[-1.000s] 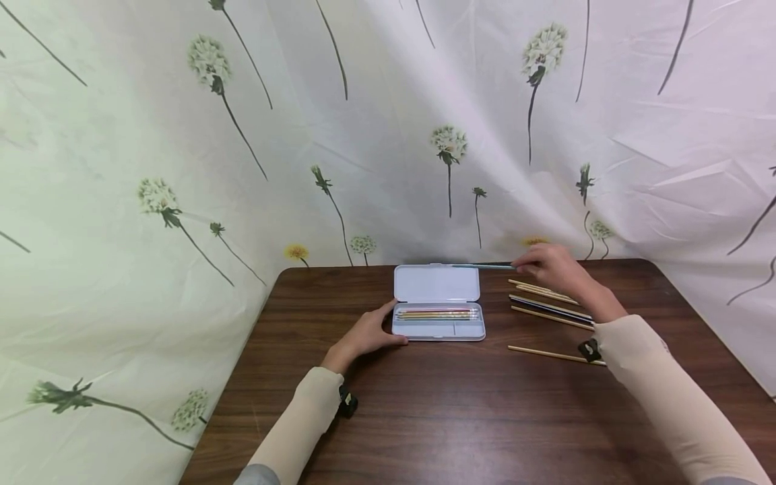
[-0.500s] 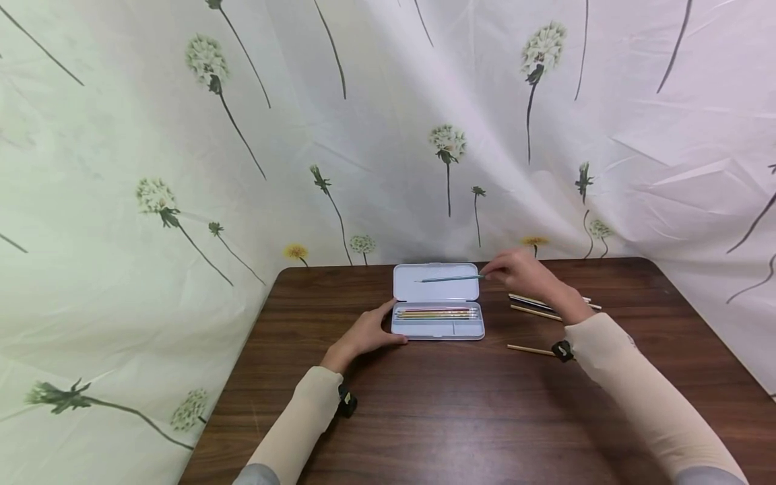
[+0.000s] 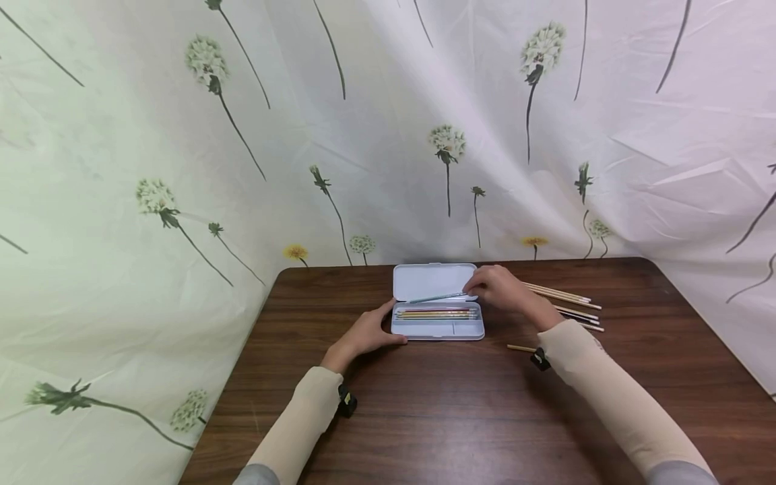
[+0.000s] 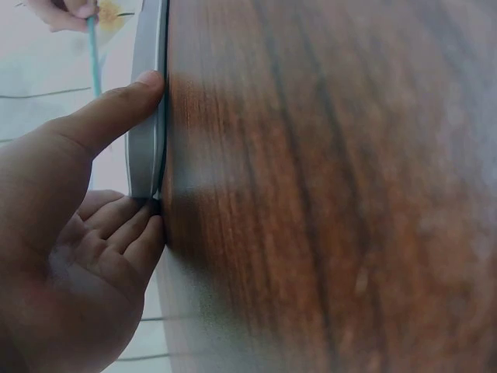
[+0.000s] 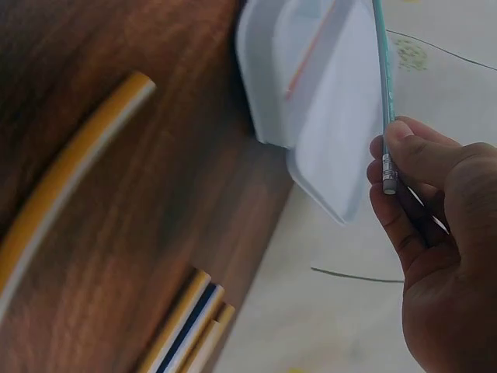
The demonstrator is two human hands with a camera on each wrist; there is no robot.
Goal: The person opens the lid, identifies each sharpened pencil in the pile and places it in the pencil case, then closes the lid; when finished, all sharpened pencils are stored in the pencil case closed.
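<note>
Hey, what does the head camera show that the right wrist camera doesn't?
Only the head view shows the left hand touching the left end of the pencil case, the pencils already in its tray, and the whole table. Only the right wrist view shows the metal end of the teal pencil pinched in the fingers. Both show the right hand, the case's open lid and loose pencils on the table.

Both arms wear long beige sleeves, each with a small black wrist-mounted camera clip, over grey cloth nearer the shoulders.
</note>
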